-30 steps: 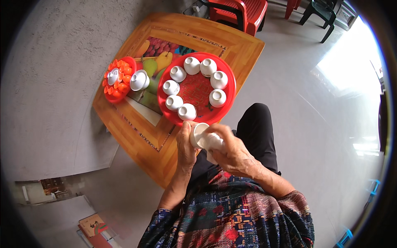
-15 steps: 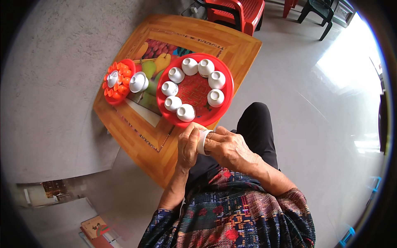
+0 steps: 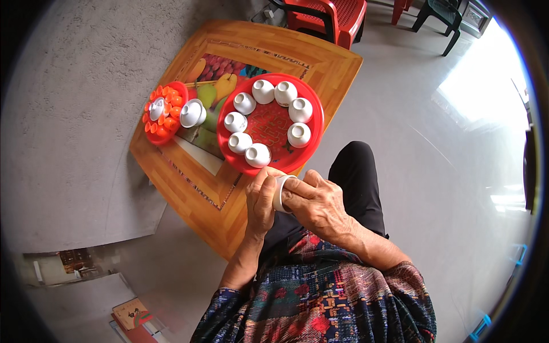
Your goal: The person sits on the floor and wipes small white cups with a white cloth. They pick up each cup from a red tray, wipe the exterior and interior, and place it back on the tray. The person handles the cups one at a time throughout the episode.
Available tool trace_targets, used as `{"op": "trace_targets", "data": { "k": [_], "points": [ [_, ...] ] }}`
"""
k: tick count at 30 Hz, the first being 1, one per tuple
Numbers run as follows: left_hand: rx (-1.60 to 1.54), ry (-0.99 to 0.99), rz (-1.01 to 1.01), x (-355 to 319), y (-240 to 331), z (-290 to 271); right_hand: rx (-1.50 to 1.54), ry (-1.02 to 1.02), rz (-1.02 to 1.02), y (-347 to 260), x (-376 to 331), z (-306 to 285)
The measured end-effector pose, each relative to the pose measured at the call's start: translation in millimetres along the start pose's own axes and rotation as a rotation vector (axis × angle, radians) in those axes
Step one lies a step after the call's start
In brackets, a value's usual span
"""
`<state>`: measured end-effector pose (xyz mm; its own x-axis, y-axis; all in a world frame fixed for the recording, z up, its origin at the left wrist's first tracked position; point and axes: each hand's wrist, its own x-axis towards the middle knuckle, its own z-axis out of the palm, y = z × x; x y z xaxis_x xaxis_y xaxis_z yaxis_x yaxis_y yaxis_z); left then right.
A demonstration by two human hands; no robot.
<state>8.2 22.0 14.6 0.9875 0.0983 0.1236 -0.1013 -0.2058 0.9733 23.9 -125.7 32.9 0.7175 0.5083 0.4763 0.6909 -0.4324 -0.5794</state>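
Over my lap, just off the tray's near edge, I hold a small white cup (image 3: 278, 198) on its side. My left hand (image 3: 260, 203) is closed round its outside. The bent fingers of my right hand (image 3: 322, 210) reach into the mouth, which faces right; their tips are hidden there. Beyond my hands a round red tray (image 3: 316, 135) carries several white cups (image 3: 258, 155), bottom up, in a ring open at the near right.
The tray rests on a wooden table (image 3: 197, 191) with a fruit picture. To its left are a white lidded bowl (image 3: 193, 114) and a smaller red tray (image 3: 183, 90) of small orange cups and a white lidded vessel. A red chair (image 3: 347, 17) stands beyond.
My right hand has turned a little at the cup's mouth, its knuckles lifting. The cup stays in my left hand, and the cups on the tray have not moved.
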Motion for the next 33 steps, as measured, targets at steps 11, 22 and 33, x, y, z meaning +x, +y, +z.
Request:
{"op": "trace_targets", "data": {
  "k": [11, 22, 33],
  "points": [
    [-0.001, -0.005, -0.001, -3, -17, -8, 1.055, -0.328, 0.254, 26, -5, -2],
    [-0.849, -0.074, -0.432, -9, -22, -9, 0.236, 0.125, 0.015, 6, 2, -2],
    [-0.009, 0.029, -0.062, -12, -8, -3, 0.515, -0.247, 0.070, 16, 2, 8]
  ]
}}
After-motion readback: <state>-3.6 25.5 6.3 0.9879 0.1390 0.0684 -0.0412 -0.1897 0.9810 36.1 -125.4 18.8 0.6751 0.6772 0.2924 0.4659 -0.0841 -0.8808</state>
